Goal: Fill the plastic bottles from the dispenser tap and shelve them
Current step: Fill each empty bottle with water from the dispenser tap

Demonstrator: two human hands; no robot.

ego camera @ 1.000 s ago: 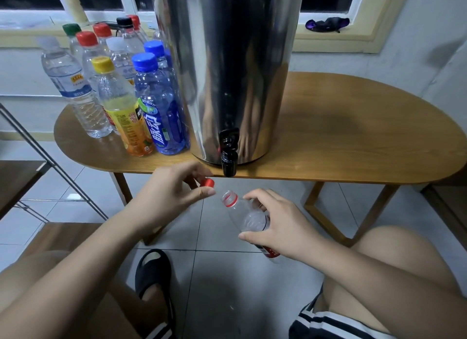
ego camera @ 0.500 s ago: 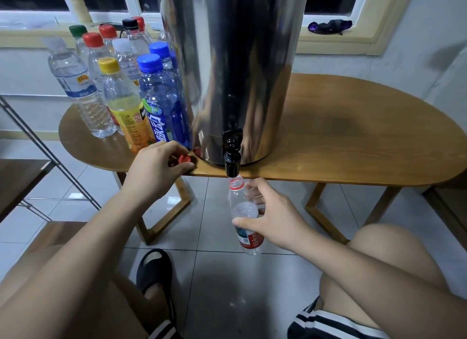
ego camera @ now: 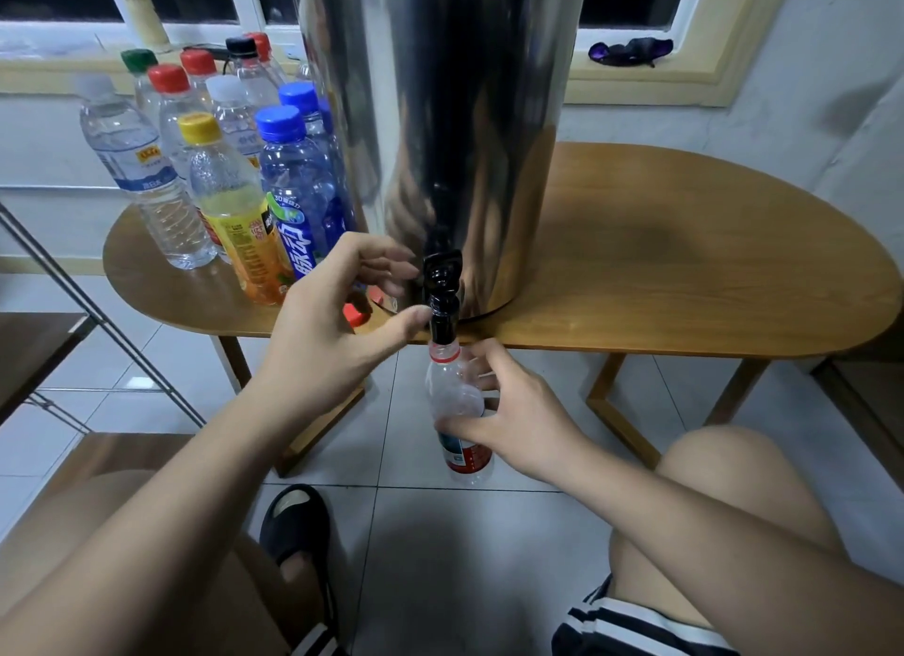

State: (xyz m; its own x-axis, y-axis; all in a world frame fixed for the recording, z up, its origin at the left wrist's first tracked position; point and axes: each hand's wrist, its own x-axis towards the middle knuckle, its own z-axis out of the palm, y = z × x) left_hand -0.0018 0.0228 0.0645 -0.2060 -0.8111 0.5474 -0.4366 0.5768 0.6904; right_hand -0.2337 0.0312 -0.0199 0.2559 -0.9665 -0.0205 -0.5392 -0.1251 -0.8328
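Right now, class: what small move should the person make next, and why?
Probably work the tap open with the left hand. Its fingers are at the tap, the right hand holds the uncapped bottle with its mouth right under the spout, and no water visibly flows.

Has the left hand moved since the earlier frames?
Yes. The left hand released the red cap on the table and moved right to the black tap, thumb at its spout.
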